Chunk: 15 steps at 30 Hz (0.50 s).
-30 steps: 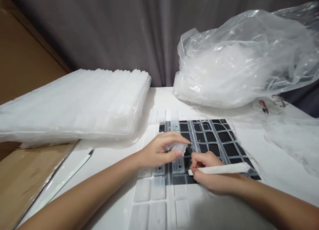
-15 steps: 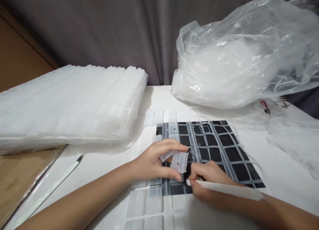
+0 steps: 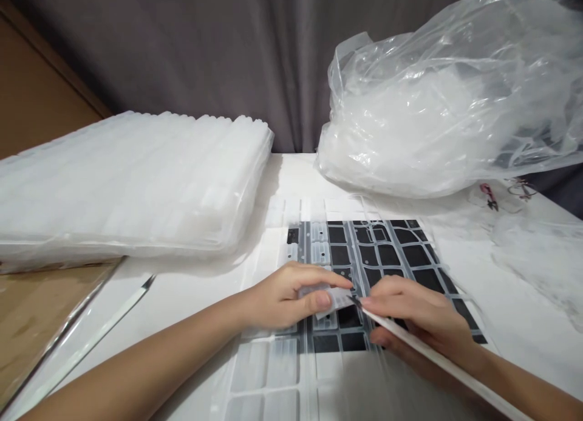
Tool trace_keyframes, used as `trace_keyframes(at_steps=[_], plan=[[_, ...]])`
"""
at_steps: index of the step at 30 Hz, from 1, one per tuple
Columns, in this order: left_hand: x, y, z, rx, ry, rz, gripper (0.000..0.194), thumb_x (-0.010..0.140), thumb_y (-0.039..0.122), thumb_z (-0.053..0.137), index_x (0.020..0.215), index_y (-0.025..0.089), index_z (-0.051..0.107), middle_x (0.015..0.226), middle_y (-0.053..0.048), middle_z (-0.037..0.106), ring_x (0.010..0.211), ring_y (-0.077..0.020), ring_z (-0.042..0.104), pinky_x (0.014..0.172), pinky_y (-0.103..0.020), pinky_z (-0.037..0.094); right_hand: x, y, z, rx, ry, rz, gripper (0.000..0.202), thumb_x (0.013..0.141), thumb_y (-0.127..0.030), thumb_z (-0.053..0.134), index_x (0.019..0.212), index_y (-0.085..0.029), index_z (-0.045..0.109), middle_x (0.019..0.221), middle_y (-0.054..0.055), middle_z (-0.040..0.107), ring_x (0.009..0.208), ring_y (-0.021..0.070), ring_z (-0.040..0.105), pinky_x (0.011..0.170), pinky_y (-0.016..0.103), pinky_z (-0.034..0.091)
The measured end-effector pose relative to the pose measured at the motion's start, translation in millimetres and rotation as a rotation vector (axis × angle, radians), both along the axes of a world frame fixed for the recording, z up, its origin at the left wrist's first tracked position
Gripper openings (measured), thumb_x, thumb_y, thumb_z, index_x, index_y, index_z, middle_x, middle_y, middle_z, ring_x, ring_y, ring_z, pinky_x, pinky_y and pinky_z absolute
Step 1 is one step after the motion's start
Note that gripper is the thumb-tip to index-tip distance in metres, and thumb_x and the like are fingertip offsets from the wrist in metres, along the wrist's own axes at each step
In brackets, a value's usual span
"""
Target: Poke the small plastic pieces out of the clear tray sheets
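Note:
My left hand [image 3: 285, 296] pinches a small translucent plastic piece [image 3: 336, 301] between thumb and fingers, over the middle of the work area. My right hand [image 3: 419, 311] is closed around a long white-handled craft knife [image 3: 428, 351]. Its dark pointed tip meets the right end of the piece, beside my left thumb. Beneath both hands lies a translucent plastic sheet [image 3: 357, 269] moulded into rectangular cells. Part of it covers a black sheet [image 3: 388, 255], which shows through the openings. Similar translucent pieces sit in cells along the left column.
A thick stack of white translucent sheets [image 3: 136, 184] stands at the left. Behind on the right is a bulging clear plastic bag [image 3: 419, 123], with pink-handled snippers [image 3: 489, 196] near it. A second white-handled tool [image 3: 100, 327] lies beside brown cardboard [image 3: 50, 311] on the white table [image 3: 291, 172].
The plastic piece has turned and lies flatter in my left hand. My right hand has opened its curl slightly and swung the knife so its tip meets the piece.

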State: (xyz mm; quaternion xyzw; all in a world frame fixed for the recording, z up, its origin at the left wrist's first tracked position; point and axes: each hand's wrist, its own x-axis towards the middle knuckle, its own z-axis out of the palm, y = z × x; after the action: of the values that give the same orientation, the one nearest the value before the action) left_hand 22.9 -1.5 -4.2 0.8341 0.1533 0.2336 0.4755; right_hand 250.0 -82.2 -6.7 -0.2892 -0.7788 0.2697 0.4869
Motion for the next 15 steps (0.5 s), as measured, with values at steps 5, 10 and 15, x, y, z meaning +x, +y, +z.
trace_keyframes(at_steps=[5, 10, 15], plan=[[3, -3, 2.0, -0.005, 0.018, -0.034, 0.032, 0.095, 0.033, 0.047, 0.119, 0.015, 0.060, 0.102, -0.011, 0.069, 0.090, -0.0178, 0.066, 0.076, -0.028, 0.052, -7, -2, 3.5, 0.058, -0.086, -0.054, 0.024, 0.079, -0.006, 0.057, 0.098, -0.021, 0.058, 0.105, 0.011, 0.067, 0.091, 0.0180, 0.062, 0.079, 0.032, 0.053], [3, -4, 0.5, 0.003, 0.037, -0.024, 0.032, 0.094, 0.030, 0.049, 0.121, 0.016, 0.059, 0.105, -0.011, 0.069, 0.092, -0.0179, 0.066, 0.078, -0.028, 0.052, -14, -2, 2.3, 0.078, -0.066, -0.019, 0.025, 0.077, 0.001, 0.053, 0.088, -0.021, 0.054, 0.095, 0.008, 0.072, 0.086, 0.0160, 0.065, 0.077, 0.031, 0.056], [2, -4, -0.6, -0.004, 0.057, -0.023, 0.032, 0.094, 0.030, 0.050, 0.122, 0.016, 0.058, 0.104, -0.010, 0.069, 0.092, -0.0173, 0.066, 0.078, -0.027, 0.051, -15, -2, 1.7, 0.090, -0.048, -0.042, 0.022, 0.078, 0.001, 0.053, 0.084, -0.020, 0.054, 0.090, 0.007, 0.073, 0.083, 0.0153, 0.066, 0.074, 0.029, 0.057]])
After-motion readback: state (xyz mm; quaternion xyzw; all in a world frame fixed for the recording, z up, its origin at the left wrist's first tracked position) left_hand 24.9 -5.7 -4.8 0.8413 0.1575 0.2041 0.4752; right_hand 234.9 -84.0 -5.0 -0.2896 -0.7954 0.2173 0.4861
